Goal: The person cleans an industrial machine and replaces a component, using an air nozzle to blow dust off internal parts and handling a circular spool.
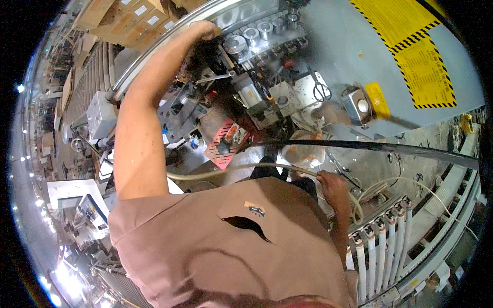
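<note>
Left hand (pixel 204 31): stretched far forward, fingers curled, just beside the shiny silver metal rail (pixel 134 65); cannot tell if gripping anything or only resting.
Right hand (pixel 333 187): closed around the beige flexible hose (pixel 257 166), low and near the body, well apart from the left one.
Hose: across the front of the dark trousers (pixel 265 168), from the left upper arm to the right fist, then bent into loops beyond it.
Cylinders: silver, metal, round (pixel 265 30), standing in a row to the right of the left fist.
Wrench: long, silver, metal (pixel 213 78), below the left fist.
Scissors: black-handled (pixel 317 84), lying upon a pale flat panel (pixel 306 92).
Plate: red, slotted, flat (pixel 215 153), with a black round knob (pixel 223 147) over it, near the hose.
Bar: long, black, slightly bent (pixel 370 147), above the right fist.
Pipes: white, straight, side by side (pixel 383 246), at the lower right.
</note>
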A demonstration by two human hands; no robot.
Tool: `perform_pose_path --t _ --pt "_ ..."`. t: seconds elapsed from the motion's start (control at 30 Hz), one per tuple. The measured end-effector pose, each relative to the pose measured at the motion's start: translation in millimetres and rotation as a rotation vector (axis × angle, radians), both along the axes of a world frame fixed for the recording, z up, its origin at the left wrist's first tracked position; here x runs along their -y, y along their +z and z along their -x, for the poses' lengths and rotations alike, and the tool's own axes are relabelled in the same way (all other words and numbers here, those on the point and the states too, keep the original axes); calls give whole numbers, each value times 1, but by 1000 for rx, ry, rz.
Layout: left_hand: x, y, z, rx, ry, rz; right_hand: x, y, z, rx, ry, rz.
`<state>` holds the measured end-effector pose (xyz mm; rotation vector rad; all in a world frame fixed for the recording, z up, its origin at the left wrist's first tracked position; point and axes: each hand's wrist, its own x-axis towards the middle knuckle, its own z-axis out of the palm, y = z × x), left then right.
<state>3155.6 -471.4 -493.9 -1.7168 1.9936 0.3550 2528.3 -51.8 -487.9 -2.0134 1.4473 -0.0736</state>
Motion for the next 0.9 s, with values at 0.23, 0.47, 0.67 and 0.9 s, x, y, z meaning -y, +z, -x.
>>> perform_pose_path --t 0.23,0.47,0.67,0.9 --pt "-25 10 25 125 -180 117 -11 -4 4 13 -25 -24" --pt "-12 12 -16 -20 -25 112 -12 -17 14 -26 10 -21" --pt "-21 22 -40 98 -47 21 -1 -14 14 5 29 34" --pt "-42 19 -68 -107 25 105 -5 -13 18 -27 13 -18"
